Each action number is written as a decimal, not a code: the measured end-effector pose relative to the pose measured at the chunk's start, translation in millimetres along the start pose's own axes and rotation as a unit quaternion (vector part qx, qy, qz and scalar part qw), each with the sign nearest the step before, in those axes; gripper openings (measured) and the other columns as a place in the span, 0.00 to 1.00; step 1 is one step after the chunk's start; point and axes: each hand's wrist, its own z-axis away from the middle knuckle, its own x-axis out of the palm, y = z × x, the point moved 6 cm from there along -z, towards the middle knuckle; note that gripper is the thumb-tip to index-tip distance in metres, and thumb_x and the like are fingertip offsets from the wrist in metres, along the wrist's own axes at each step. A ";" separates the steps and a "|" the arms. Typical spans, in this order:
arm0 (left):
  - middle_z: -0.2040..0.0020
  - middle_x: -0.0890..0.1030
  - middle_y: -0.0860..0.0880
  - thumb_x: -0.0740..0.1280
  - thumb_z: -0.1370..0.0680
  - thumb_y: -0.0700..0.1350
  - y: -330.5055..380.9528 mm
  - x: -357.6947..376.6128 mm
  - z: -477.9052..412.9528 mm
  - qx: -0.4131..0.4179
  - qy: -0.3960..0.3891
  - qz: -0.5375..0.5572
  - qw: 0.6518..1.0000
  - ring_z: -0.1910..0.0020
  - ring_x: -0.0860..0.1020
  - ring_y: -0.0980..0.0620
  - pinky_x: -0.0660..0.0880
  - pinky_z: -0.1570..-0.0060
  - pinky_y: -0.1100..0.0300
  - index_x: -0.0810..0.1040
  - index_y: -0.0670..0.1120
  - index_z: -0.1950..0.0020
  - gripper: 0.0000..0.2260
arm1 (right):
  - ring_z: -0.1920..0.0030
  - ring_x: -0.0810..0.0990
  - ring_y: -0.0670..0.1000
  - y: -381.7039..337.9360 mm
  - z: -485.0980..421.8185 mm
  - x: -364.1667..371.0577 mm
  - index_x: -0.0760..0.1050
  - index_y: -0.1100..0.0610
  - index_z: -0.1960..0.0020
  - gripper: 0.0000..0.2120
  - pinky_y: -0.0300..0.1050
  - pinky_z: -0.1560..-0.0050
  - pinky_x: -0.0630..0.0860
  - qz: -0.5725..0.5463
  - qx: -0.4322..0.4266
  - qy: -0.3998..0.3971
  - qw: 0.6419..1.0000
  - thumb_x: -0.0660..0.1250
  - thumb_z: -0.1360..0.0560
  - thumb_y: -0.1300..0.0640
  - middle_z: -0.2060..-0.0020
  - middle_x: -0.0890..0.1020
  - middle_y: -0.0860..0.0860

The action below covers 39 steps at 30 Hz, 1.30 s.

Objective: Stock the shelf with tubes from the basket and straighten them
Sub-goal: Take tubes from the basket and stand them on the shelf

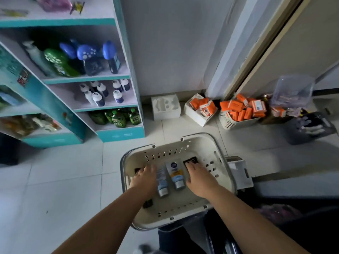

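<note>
Both of a person's hands are down inside a cream plastic basket [226,180] set low in front of them above a white tiled floor [64,180], flanking the two tubes due for stocking. The tubes lie side by side on the basket's bottom, caps toward the person. A pale blue tube [162,182] is touching or just beside the left hand [145,178]. A Nivea tube [176,176] with an orange band lies between it and the right hand [199,178]. Neither hand grasps anything: the right hand's fingers [190,166] lie straight on the basket floor, apart from the Nivea tube. The left hand's are blurred but look straight and released. The hands appear placed to close in from either side and take one tube each. The teal shelf unit [120,133], ahead to the left, carries blue-capped bottles [88,54], small white bottles [99,97] and green bottles [119,119]. Which shelf awaits the tubes cannot be told.
</note>
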 end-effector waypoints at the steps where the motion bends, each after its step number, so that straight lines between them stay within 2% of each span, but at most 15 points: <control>1: 0.27 0.63 0.44 0.67 0.24 0.45 -3.7 10.1 -4.0 -0.014 -0.014 0.015 1.000 0.31 0.68 0.41 0.71 0.36 0.46 0.56 0.48 0.24 0.32 | 0.29 0.67 0.56 3.0 -4.9 8.2 0.55 0.55 0.23 0.30 0.53 0.30 0.67 -0.027 0.007 -0.022 0.999 0.61 0.21 0.51 0.27 0.67 0.54; 4: 0.31 0.68 0.42 0.67 0.24 0.46 -14.4 38.0 -17.1 -0.055 -0.054 0.056 0.995 0.35 0.72 0.42 0.73 0.38 0.47 0.59 0.46 0.26 0.29 | 0.33 0.73 0.55 13.3 -17.2 27.7 0.59 0.55 0.24 0.28 0.50 0.34 0.71 -0.072 0.037 -0.066 0.995 0.63 0.21 0.51 0.30 0.72 0.54; 9: 0.32 0.67 0.41 0.67 0.25 0.43 -21.5 48.8 -21.9 -0.111 -0.068 0.105 0.986 0.36 0.72 0.41 0.73 0.39 0.47 0.59 0.44 0.25 0.30 | 0.32 0.71 0.57 30.3 -38.3 51.8 0.61 0.56 0.25 0.28 0.50 0.35 0.70 -0.082 0.092 -0.087 0.989 0.64 0.21 0.51 0.30 0.71 0.56; 12: 0.25 0.55 0.38 0.67 0.25 0.40 -29.3 55.5 -25.0 -0.150 -0.042 0.143 0.977 0.28 0.61 0.38 0.65 0.30 0.44 0.53 0.43 0.23 0.35 | 0.29 0.67 0.57 39.9 -51.0 56.0 0.59 0.58 0.25 0.32 0.50 0.31 0.67 -0.080 0.139 -0.041 0.986 0.67 0.23 0.52 0.28 0.67 0.57; 14: 0.22 0.43 0.39 0.66 0.23 0.37 -27.9 58.8 -24.0 -0.172 -0.024 0.182 0.968 0.25 0.54 0.36 0.62 0.30 0.44 0.46 0.46 0.22 0.37 | 0.28 0.65 0.58 49.3 -56.7 61.2 0.56 0.58 0.23 0.36 0.53 0.30 0.67 -0.120 0.191 -0.028 0.974 0.69 0.25 0.51 0.28 0.65 0.58; 16: 0.22 0.36 0.42 0.62 0.21 0.38 -28.4 63.8 -27.5 -0.196 0.012 0.227 0.954 0.23 0.50 0.36 0.61 0.30 0.44 0.41 0.51 0.22 0.37 | 0.29 0.66 0.61 62.7 -63.1 74.2 0.54 0.58 0.23 0.39 0.57 0.31 0.68 -0.178 0.252 -0.039 0.950 0.70 0.27 0.52 0.28 0.65 0.59; 18: 0.22 0.40 0.42 0.61 0.20 0.40 -32.1 73.6 -32.7 -0.223 0.026 0.270 0.936 0.23 0.49 0.37 0.57 0.28 0.43 0.39 0.54 0.22 0.36 | 0.30 0.67 0.63 73.9 -67.4 85.3 0.54 0.58 0.24 0.40 0.60 0.32 0.69 -0.222 0.296 -0.045 0.928 0.71 0.28 0.54 0.28 0.66 0.60; 19: 0.22 0.44 0.38 0.60 0.20 0.39 -34.6 78.9 -34.7 -0.239 0.014 0.270 0.933 0.24 0.52 0.35 0.57 0.29 0.42 0.38 0.52 0.22 0.37 | 0.30 0.67 0.63 79.1 -68.9 88.5 0.54 0.58 0.24 0.39 0.60 0.33 0.69 -0.224 0.310 -0.042 0.923 0.71 0.28 0.56 0.29 0.67 0.60; 22: 0.33 0.69 0.30 0.61 0.22 0.37 -47.3 84.1 -38.1 -0.265 0.023 0.258 0.929 0.38 0.72 0.32 0.71 0.40 0.42 0.39 0.48 0.21 0.38 | 0.33 0.71 0.63 83.9 -71.1 89.9 0.52 0.59 0.23 0.37 0.56 0.35 0.71 -0.205 0.327 -0.025 0.922 0.68 0.25 0.60 0.32 0.71 0.61; 24: 0.39 0.75 0.32 0.60 0.21 0.38 -53.8 85.7 -38.8 -0.267 0.025 0.240 0.933 0.43 0.76 0.34 0.74 0.46 0.46 0.42 0.46 0.21 0.35 | 0.37 0.74 0.61 84.2 -72.4 95.7 0.56 0.60 0.25 0.32 0.52 0.39 0.72 -0.212 0.333 -0.034 0.918 0.67 0.24 0.62 0.36 0.74 0.61; 27: 0.37 0.75 0.36 0.61 0.22 0.37 -54.9 87.5 -39.0 -0.268 0.006 0.218 0.938 0.43 0.77 0.37 0.74 0.47 0.49 0.43 0.46 0.21 0.36 | 0.48 0.79 0.56 74.8 -72.5 101.6 0.75 0.60 0.40 0.15 0.45 0.52 0.73 -0.192 0.297 -0.069 0.933 0.69 0.25 0.60 0.46 0.80 0.58; 29: 0.35 0.73 0.39 0.63 0.24 0.36 -52.9 88.9 -37.7 -0.282 -0.025 0.225 0.932 0.39 0.75 0.40 0.74 0.41 0.48 0.47 0.46 0.21 0.36 | 0.51 0.80 0.56 70.3 -69.8 103.4 0.79 0.59 0.43 0.12 0.44 0.55 0.73 -0.218 0.278 -0.062 0.934 0.71 0.26 0.58 0.48 0.82 0.57; 32: 0.40 0.73 0.42 0.64 0.25 0.34 -46.7 82.9 -32.9 -0.268 -0.013 0.240 0.933 0.42 0.76 0.42 0.76 0.45 0.50 0.59 0.42 0.27 0.27 | 0.49 0.81 0.56 65.5 -64.3 93.7 0.80 0.57 0.44 0.14 0.43 0.55 0.73 -0.269 0.268 -0.016 0.925 0.73 0.29 0.56 0.49 0.83 0.56; 35: 0.44 0.74 0.42 0.65 0.26 0.35 -39.2 69.4 -26.6 -0.221 0.021 0.243 0.944 0.48 0.76 0.43 0.74 0.55 0.53 0.62 0.43 0.34 0.23 | 0.50 0.81 0.55 53.4 -60.7 70.5 0.80 0.56 0.47 0.12 0.45 0.54 0.75 -0.283 0.229 0.016 0.931 0.73 0.29 0.57 0.52 0.84 0.53; 39: 0.46 0.75 0.44 0.62 0.25 0.36 -38.8 55.4 -20.4 -0.179 0.028 0.326 0.928 0.48 0.77 0.44 0.78 0.49 0.45 0.64 0.47 0.37 0.18 | 0.48 0.75 0.50 30.4 -48.1 46.2 0.72 0.52 0.41 0.20 0.45 0.49 0.69 -0.381 0.176 0.013 0.907 0.75 0.29 0.58 0.51 0.77 0.46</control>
